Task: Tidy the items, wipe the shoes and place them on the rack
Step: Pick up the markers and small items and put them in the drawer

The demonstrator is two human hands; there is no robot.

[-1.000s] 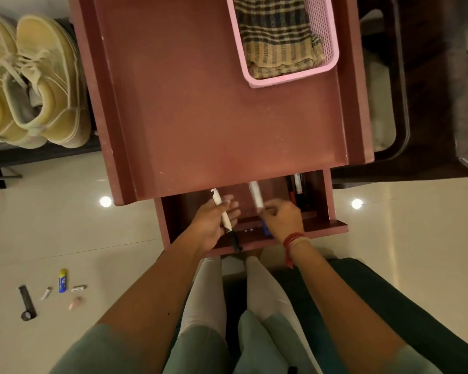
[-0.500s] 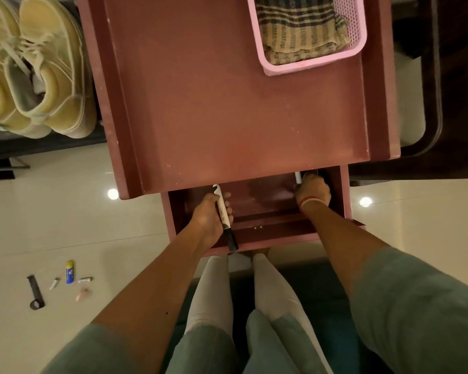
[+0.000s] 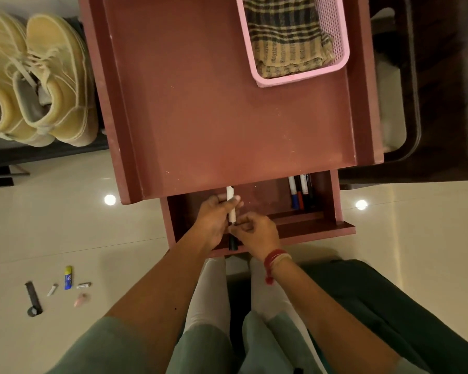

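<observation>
A white marker with a black cap [image 3: 230, 206] is held over the open drawer [image 3: 316, 225] of the red-brown table [image 3: 227, 103]. My left hand [image 3: 214, 220] grips its white barrel. My right hand [image 3: 257, 233] pinches the marker near the black cap end. Several markers [image 3: 300, 191] lie in the drawer's right back corner. A pair of yellow shoes [image 3: 38, 79] stands on a dark rack at the upper left. A checked cloth [image 3: 284, 33] lies folded in a pink basket [image 3: 303, 76] on the table.
Small items lie on the cream floor at the lower left: a black strap [image 3: 33, 298], a blue and yellow tube [image 3: 68, 277], a pink piece [image 3: 80, 299] and two small white pieces. A dark chair [image 3: 405, 103] stands right of the table.
My right hand left the markers at the drawer's right side and came back to the marker in my left hand, now pinching it near the cap.
</observation>
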